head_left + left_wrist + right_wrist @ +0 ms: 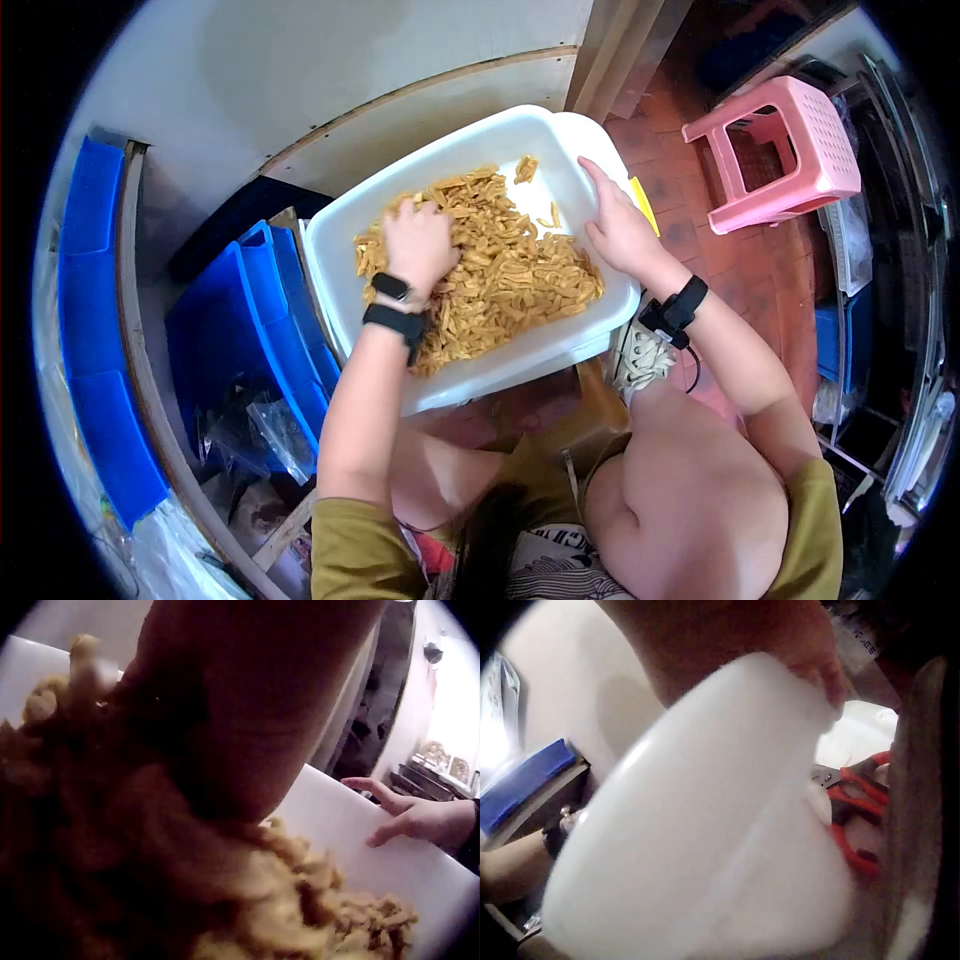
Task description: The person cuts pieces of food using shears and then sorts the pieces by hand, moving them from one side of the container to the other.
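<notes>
A white plastic tub (345, 300) holds a heap of yellow-brown strip-like pieces (510, 270), with a few lying apart near its far right corner. My left hand (418, 240) is down in the left part of the heap, blurred, its fingertips hidden among the pieces. In the left wrist view that hand (247, 712) is dark and close over the pieces (277, 907). On the right, my right hand (622, 235) grips the tub's rim, the thumb on the inner wall. The right wrist view shows this hand (780, 645) over the tub's edge (705, 802).
Blue bins (245, 300) stand left of the tub, beside a pale wall panel (400, 60). A pink stool (790, 150) is on the red tiled floor (680, 130) at right. Red-handled scissors (859, 796) lie beyond the tub in the right wrist view.
</notes>
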The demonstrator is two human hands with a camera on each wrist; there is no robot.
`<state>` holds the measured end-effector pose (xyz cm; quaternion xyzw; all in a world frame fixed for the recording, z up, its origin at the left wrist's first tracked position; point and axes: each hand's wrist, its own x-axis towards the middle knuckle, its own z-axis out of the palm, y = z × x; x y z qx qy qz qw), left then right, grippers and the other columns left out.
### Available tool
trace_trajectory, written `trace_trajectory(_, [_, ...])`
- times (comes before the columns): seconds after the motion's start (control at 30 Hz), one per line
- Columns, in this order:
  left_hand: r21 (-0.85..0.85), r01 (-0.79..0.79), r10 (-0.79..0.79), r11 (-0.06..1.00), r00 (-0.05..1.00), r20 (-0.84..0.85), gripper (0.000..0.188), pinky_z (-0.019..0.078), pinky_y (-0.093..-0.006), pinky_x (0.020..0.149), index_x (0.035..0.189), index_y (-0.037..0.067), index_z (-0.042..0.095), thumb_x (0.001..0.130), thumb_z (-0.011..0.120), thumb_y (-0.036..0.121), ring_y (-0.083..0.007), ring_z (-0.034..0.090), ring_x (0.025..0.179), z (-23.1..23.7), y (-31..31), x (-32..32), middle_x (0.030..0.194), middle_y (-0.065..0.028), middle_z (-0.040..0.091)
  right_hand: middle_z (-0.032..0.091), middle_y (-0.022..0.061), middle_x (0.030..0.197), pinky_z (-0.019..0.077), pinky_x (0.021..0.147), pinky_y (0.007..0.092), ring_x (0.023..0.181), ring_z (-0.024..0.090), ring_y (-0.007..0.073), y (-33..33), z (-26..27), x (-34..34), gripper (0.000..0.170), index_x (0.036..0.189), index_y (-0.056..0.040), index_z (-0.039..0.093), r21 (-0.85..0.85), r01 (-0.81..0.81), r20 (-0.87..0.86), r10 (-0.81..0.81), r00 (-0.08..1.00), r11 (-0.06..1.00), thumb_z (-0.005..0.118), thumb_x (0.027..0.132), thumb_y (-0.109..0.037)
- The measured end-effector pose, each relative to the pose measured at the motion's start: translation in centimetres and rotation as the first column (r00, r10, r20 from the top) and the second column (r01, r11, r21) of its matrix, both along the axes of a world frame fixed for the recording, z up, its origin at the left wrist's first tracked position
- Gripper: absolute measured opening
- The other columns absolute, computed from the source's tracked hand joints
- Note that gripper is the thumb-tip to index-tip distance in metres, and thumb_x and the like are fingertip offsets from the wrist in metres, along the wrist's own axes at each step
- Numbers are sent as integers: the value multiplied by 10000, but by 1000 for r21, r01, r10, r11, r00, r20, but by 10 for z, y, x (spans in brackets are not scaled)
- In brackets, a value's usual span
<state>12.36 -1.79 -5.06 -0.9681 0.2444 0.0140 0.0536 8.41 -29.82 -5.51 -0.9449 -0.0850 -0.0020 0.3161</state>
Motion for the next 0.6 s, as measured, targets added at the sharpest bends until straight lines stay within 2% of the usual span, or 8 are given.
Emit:
trace_trajectory(0.03, [-115,30,-12,993,989,150,258,480,-449,737,929,69,664,734,676,237,-316,603,831,-14,18,-2,917,-139,637,524,236,1076,455,858,470,991,536,412,0,0,0,738,1428,-120,256,-10,5,-6,-5,1000,1000,509,742,-22])
trace_trajectory(0.07, [-39,-126,123,991,991,-59,345,398,-479,875,997,167,684,675,729,281,-259,498,1101,-13,29,-5,1078,-32,598,524,236,1076,455,858,470,991,536,412,0,-1,1,738,1428,-120,256,-8,4,-4,-4,1000,1000,509,742,-22])
trace_trajectory(0.2, [-227,-164,147,960,985,-88,483,310,-481,994,1179,152,577,734,694,302,-339,396,1216,-9,66,-23,1253,-68,518,529,242,1062,449,863,473,987,537,417,-1,-4,1,729,1426,-114,259,8,-7,16,7,1000,1000,505,746,-21])
trace_trajectory(0.3, [-354,-146,101,924,985,-143,551,275,-485,1018,1261,181,537,754,681,341,-331,382,1237,-1,71,-27,1300,-81,498,533,250,1060,446,869,474,986,537,419,-2,-6,0,726,1426,-111,257,26,-5,23,5,1000,1000,503,749,-16])
trace_trajectory(0.37, [-333,-188,123,924,971,-207,573,237,-515,1034,1298,194,517,777,664,381,-332,362,1260,11,65,-29,1354,-79,470,534,254,1062,444,872,473,986,537,419,0,-7,2,725,1426,-109,257,46,-8,34,6,999,999,502,750,-13])
trace_trajectory(0.47, [-33,-204,198,978,971,-132,547,257,-556,1014,1314,204,515,814,627,397,-354,358,1274,23,35,-34,1410,-78,432,534,260,1087,443,881,468,1000,537,419,2,-2,1,725,1425,-104,258,58,-3,28,1,1000,998,503,750,-4])
trace_trajectory(0.57, [-44,-75,75,996,997,13,459,354,-514,971,1270,86,532,858,586,280,-327,451,1193,34,-30,-37,1339,-127,487,534,262,1102,442,890,464,1015,538,417,2,-2,1,730,1424,-99,258,39,4,-8,-4,1000,999,507,746,3])
trace_trajectory(0.6, [-74,-15,11,997,998,-59,437,366,-489,975,1242,37,534,865,567,255,-309,463,1185,40,-52,-35,1301,-142,507,535,263,1105,442,893,463,1020,538,416,2,-4,1,733,1425,-98,258,37,4,8,-4,1000,999,506,744,7])
